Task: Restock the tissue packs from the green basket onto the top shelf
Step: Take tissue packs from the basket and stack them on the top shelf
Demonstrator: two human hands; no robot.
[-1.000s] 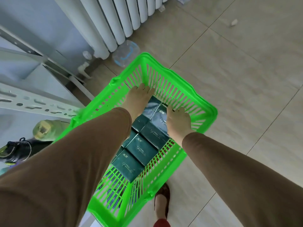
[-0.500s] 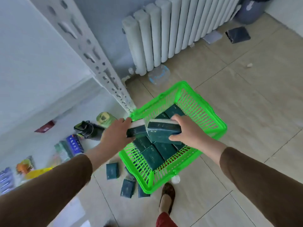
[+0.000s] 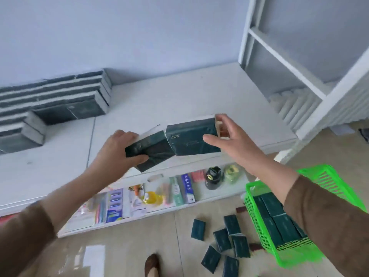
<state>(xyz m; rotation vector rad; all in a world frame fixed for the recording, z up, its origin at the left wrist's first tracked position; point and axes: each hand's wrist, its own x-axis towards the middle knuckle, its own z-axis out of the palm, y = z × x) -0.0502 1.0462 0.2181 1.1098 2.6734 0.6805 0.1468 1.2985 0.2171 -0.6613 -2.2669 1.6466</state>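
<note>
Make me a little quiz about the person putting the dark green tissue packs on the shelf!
1. True or false: the green basket is empty.
2. Which hand holds the pack nearer the basket: A left hand, B right hand?
3. Fill in: loose tissue packs lie on the ____ beside the basket.

Key: 1 false, packs remain inside. 2 B; the right pack is nearer, the left pack farther. 3 floor. Stacked packs already sit on the top shelf.

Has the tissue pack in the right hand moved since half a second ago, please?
Yes. The right hand has lifted its tissue pack up out of the green basket on the floor; the pack is now over the top shelf.
</note>
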